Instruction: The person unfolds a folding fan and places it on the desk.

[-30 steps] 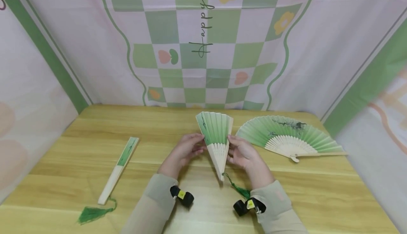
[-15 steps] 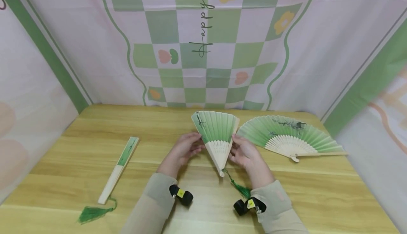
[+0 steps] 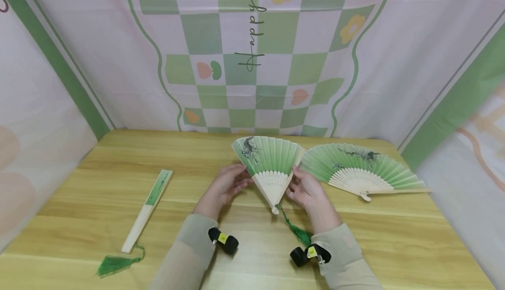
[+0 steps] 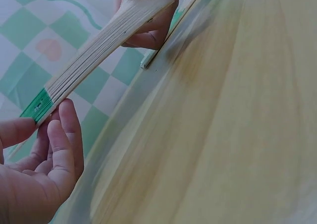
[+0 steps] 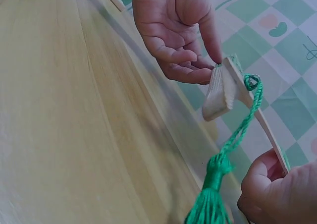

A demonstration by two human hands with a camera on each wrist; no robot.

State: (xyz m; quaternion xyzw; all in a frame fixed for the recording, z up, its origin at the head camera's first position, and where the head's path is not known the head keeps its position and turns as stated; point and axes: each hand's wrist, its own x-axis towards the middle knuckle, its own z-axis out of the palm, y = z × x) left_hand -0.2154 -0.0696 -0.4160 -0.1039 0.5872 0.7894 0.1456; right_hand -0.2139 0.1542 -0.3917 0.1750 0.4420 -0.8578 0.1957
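Middle fan is held part-spread above the counter, left grip and right grip each pinching one outer edge; slow, even outward pull should likely spare the pleats.

This is a small cloth-walled booth fitted out for recording: a printed curtain with green checks, flowers and sideways "Happy" hangs behind a wood-grain table, side drapes flank it, and black wrist cameras show. Whether home or studio, the cloth hides.
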